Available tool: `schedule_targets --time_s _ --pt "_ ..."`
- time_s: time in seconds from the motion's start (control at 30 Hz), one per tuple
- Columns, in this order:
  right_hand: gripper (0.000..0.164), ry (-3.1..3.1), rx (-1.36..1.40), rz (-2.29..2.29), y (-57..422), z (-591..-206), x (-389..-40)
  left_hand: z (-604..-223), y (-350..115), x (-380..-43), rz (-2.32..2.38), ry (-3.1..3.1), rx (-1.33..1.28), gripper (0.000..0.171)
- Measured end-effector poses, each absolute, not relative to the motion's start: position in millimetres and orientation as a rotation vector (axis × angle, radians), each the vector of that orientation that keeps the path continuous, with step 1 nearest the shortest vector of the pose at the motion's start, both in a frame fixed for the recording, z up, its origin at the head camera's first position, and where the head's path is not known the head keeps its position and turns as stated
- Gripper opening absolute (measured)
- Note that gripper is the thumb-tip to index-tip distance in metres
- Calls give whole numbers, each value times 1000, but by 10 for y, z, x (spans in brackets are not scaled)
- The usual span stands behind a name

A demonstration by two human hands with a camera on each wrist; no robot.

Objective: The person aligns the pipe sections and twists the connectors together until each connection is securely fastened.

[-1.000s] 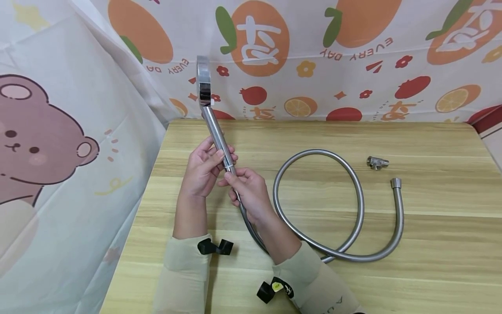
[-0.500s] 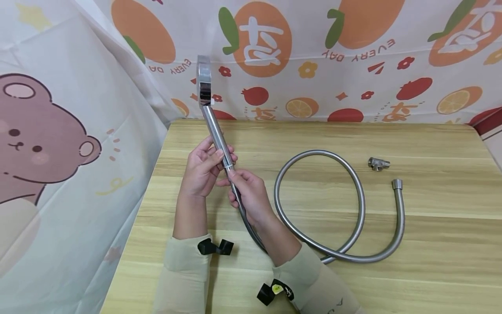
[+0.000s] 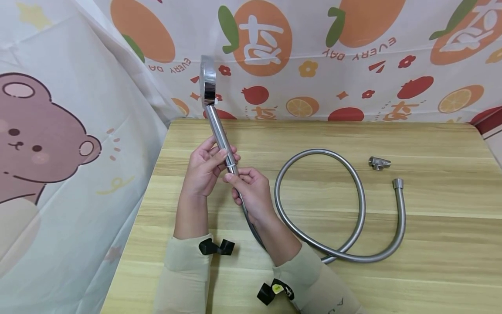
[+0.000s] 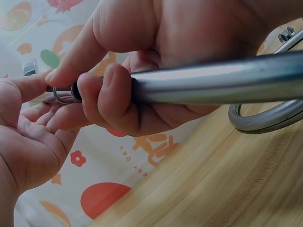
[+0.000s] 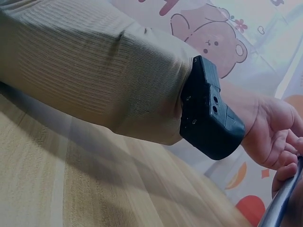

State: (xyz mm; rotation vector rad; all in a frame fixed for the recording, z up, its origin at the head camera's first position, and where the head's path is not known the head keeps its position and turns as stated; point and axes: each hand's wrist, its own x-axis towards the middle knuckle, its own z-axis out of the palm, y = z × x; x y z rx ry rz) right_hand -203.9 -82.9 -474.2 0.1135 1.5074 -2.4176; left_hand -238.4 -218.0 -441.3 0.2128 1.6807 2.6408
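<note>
Handheld shower [image 3: 214,117] tilts over wooden table [image 3: 443,213], printed cloth [image 3: 306,26] behind; left hand [image 3: 201,172] grips its handle [image 3: 221,137], right hand [image 3: 252,192] grips hose [image 3: 362,205].

On the pale wood-grain desk [image 3: 443,218] lie a looped grey metal hose [image 3: 361,205] and a small silver T-shaped metal fitting [image 3: 378,164].
</note>
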Motion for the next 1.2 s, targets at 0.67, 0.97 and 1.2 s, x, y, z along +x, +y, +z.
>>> schedule_targets --time_s 0.67,0.97,1.2 --pt "24 1556 0 -2399 -838 -4744 -2035 -4427 -2177 -2406 2706 1686 153 43" --pt "32 1322 -110 -2323 -801 -4739 -2048 -4474 -2220 -2414 2735 1521 343 42" --pt "37 1225 -125 -2337 -772 -4729 -2058 -4468 -2213 -2409 2751 1459 373 45"
